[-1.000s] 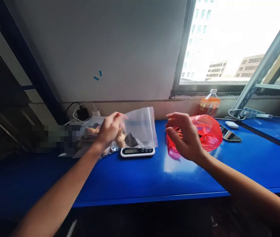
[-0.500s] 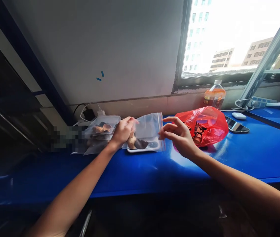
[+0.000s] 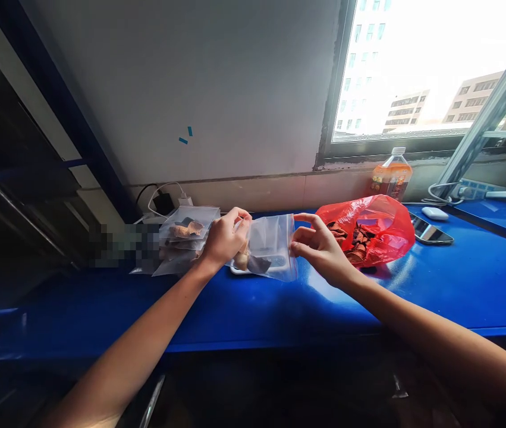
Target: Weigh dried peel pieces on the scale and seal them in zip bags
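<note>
1. The left hand (image 3: 227, 238) pinches the left end of a clear bag (image 3: 275, 235) between thumb and bent fingers.
2. The right hand (image 3: 321, 246) is at the bag's other end, thumb and a finger pinching the red-lined edge, the forefinger reaching to its upper corner. Whether this edge is open or sealed, I cannot tell.
3. The bag is stretched between the hands, in front of the scale (image 3: 238, 271), whose white rim shows past it; whether the two touch is unclear.
4. Inside the bag, a pale piece (image 3: 241, 260) and a dark piece (image 3: 259, 264) lie low, toward the left hand.
5. Just left of the left hand, more filled bags (image 3: 190, 244) lie overlapping on the blue table (image 3: 257, 321).
6. Just beyond the right hand sits a red bag (image 3: 395, 226), its mouth showing brown pieces (image 3: 360, 241).
7. Right of the red bag are a phone (image 3: 431, 230) and a small white case (image 3: 434, 213).
8. Behind it, below the window (image 3: 390, 89), stands a bottle (image 3: 393, 178) of orange-brown drink.
</note>
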`<state>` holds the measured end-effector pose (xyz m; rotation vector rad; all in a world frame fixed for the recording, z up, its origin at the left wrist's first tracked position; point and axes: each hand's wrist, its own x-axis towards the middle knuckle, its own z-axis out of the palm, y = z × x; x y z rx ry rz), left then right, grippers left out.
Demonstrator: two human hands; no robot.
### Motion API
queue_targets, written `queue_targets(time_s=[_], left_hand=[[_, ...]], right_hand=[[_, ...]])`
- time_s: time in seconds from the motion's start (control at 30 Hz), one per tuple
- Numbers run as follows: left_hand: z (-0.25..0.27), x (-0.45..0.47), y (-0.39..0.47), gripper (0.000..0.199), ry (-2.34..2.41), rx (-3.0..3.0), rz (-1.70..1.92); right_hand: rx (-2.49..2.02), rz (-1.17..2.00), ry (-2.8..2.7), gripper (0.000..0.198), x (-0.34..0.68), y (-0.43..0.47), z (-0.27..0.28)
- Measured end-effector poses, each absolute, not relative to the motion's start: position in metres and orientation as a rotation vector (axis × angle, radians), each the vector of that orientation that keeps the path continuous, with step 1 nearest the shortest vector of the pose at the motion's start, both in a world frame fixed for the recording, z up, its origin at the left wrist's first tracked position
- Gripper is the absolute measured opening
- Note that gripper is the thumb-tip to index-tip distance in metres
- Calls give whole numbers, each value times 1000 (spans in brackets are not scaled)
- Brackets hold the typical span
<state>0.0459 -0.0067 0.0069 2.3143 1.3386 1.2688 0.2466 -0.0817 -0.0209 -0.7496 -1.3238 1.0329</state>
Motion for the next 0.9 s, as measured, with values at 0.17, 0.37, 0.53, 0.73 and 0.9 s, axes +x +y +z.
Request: queue_targets(time_s=[0.17, 0.37, 0.53, 0.73, 0.9], left_hand=[[8, 52, -24, 44, 1090, 2658, 1526], [6, 64, -55, 29, 363, 2878, 1469], [0, 73, -71, 22, 205, 2930, 1366], [3, 70, -66, 4, 175, 3041, 1446], [8, 69, -64, 8, 109, 3050, 1407]], right_hand=[[-674, 1134, -1215, 37, 245, -88, -13], [-652, 1273, -1104, 34, 246, -105, 4], [-714, 1332, -1107, 38, 246, -110, 6], [-700, 1328, -1282, 34, 242, -106, -5], [-703, 1357, -1364, 34, 244, -102, -7]])
